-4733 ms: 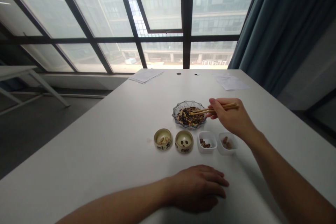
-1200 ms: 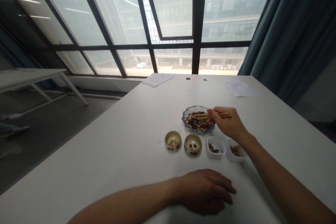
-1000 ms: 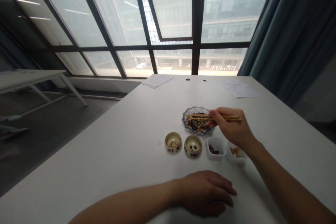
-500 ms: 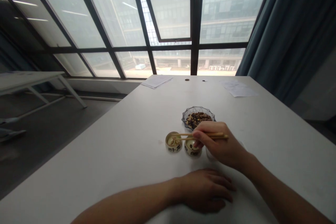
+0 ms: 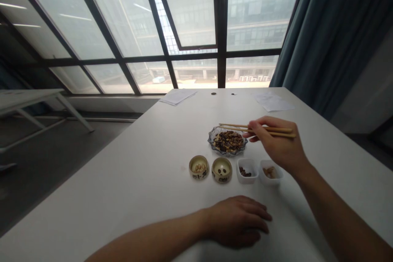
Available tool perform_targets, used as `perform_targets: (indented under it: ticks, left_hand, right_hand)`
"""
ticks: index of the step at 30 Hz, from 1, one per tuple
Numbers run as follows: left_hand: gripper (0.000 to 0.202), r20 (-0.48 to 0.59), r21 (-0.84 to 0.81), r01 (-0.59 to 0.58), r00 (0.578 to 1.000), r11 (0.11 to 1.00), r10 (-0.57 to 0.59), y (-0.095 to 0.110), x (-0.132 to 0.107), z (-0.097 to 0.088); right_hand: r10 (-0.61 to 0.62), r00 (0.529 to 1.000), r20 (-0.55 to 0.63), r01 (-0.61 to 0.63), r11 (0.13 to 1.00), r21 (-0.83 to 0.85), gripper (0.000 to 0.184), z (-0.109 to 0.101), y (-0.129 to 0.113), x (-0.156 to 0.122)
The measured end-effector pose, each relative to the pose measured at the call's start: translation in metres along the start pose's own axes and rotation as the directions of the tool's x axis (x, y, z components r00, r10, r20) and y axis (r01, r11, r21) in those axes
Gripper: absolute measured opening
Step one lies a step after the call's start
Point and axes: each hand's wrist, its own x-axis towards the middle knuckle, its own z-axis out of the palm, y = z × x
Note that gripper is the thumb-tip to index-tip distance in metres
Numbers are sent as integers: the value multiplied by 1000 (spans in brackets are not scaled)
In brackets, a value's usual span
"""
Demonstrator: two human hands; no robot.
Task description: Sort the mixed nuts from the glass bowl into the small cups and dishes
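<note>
My right hand (image 5: pixel 272 137) grips a pair of wooden chopsticks (image 5: pixel 265 129), their tips apart over the far left part of a glass bowl (image 5: pixel 211 145). Mixed dark and pale seeds or nuts (image 5: pixel 229 141) fill that bowl. Nearer me, a row of small containers runs left to right: a ceramic bowl (image 5: pixel 199 175) with several pale nuts, a second ceramic bowl (image 5: pixel 221 177) with a few dark pieces, a white plastic cup (image 5: pixel 247 178) with dark bits, and another white cup (image 5: pixel 271 179) with brownish pieces. My left hand (image 5: pixel 241 221) lies flat on the table, fingers spread, holding nothing.
The white table (image 5: pixel 147 180) reaches toward the window. Papers lie at its far left (image 5: pixel 177 96) and a sheet of paper (image 5: pixel 273 101) at far right. A blue curtain (image 5: pixel 310 41) hangs on the right. Another table (image 5: pixel 33 98) stands at left.
My right hand has lifted the chopsticks from the left ceramic bowl, moving right and away to above the glass bowl. The white cups are uncovered now. My left hand stays on the table.
</note>
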Motion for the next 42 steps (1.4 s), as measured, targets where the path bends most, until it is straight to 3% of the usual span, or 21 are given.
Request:
perform_targets:
  ticks: [3,9,24,33,42]
  left_hand:
    - [29,11,-6,13,1000,1000,-13,0,0,0]
    - [29,8,-24,35,999,999,-35,3,0,-1]
    - [28,19,-31,40,999,999,-39,1,1,-1]
    - [29,17,-50,40,999,998,-39,1,1,-1]
    - [29,7,-24,42,999,999,-42,2,0,-1]
  right_hand:
    - [37,999,-38,-38,999,-20,41,-6,14,7]
    - [44,996,74,-33,989,-145,43,-4,40,11]
    - [-9,994,108,34,971,-238,43,-4,43,10]
    - [106,980,166,-89,990,-106,45,13,51,1]
    - [152,978,142,-146,988,-55,45,19,67,1]
